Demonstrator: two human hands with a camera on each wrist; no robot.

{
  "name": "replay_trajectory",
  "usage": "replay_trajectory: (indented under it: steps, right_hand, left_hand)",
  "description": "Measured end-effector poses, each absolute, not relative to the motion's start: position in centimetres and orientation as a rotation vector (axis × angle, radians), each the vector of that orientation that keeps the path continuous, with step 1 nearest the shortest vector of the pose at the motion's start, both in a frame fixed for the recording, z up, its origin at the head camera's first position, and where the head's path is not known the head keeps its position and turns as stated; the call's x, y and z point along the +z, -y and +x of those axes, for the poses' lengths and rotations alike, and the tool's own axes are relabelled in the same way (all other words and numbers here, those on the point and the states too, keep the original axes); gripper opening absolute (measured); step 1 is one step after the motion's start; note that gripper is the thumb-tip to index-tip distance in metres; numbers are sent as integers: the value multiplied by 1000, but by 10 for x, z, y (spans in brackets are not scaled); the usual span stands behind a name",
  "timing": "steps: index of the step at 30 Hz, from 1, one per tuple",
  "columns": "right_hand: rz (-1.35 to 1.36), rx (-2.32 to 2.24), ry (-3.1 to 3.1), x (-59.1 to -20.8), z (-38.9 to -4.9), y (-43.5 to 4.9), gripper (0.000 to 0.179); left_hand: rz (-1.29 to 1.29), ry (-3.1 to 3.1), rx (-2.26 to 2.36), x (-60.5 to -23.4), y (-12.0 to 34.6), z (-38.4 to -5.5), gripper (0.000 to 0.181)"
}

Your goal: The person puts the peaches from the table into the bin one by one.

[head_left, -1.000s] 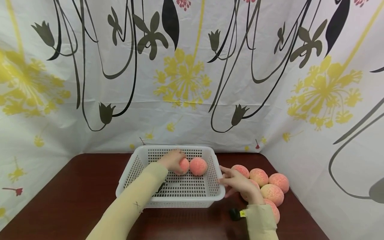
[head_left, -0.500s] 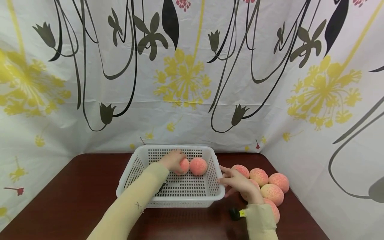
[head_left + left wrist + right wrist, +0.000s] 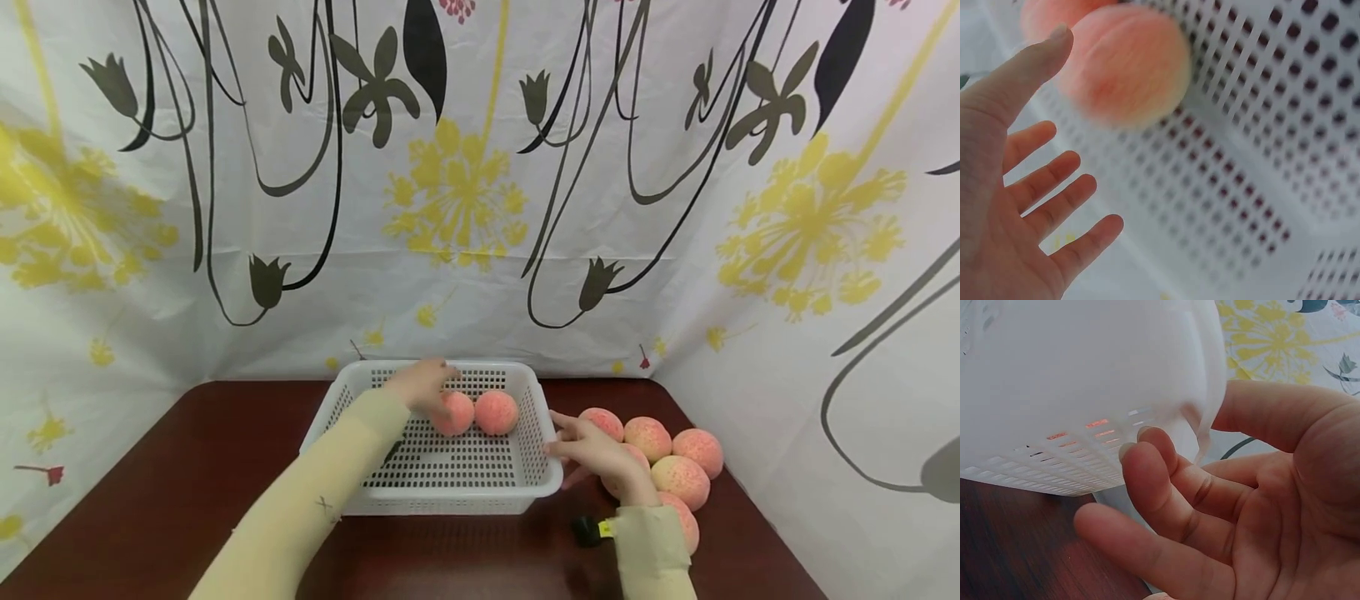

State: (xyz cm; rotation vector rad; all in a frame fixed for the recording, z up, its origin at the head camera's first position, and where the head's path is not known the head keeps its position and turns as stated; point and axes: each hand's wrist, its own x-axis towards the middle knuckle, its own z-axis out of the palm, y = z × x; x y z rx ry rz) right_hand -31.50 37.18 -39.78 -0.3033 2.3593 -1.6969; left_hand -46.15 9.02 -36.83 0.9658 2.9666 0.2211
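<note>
A white printed sheet [image 3: 450,337] is enclosing the dark reddish-brown bench [image 3: 187,467] at the rear and both sides. Yellow flower heads [image 3: 459,187], grey-green tulips [image 3: 267,282] and dark leaves [image 3: 425,58] are decorating the sheet. A horizontal crease [image 3: 375,253] is crossing its rear face. Soft light is reflecting off the bench.

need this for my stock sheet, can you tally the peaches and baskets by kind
Peaches: 8 in sight (2 in the basket, 6 on the table, one of those partly hidden by the right hand)
Baskets: 1
Total: 9
</note>
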Motion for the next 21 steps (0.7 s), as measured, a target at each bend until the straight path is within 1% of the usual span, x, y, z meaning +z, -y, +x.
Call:
replay_trajectory:
  steps: [7, 9, 13, 15, 18, 21]
  right_hand:
    - [-300, -1679, -2365, -398, -316, -369, 75]
    - [-307, -1656, -2366, -393, -315, -369, 75]
    - [-319, -1678, -2326, -401, -311, -365, 75]
    - [-332, -1685, -2321, -402, -310, -364, 74]
    - [-345, -1682, -2321, -399, -311, -364, 73]
    - [-341, -1670, -2331, -393, -313, -365, 73]
  left_hand:
    - [905, -3011, 243, -334, -46, -460, 71]
    - [904, -3030, 269, -327, -28, -454, 68]
    - [911, -3023, 301, -319, 11, -442, 61]
    - [871, -3021, 359, -320, 32, -435, 60]
    - [802, -3048, 424, -326, 62, -425, 66]
    - [640, -3064, 478, -337, 85, -414, 81]
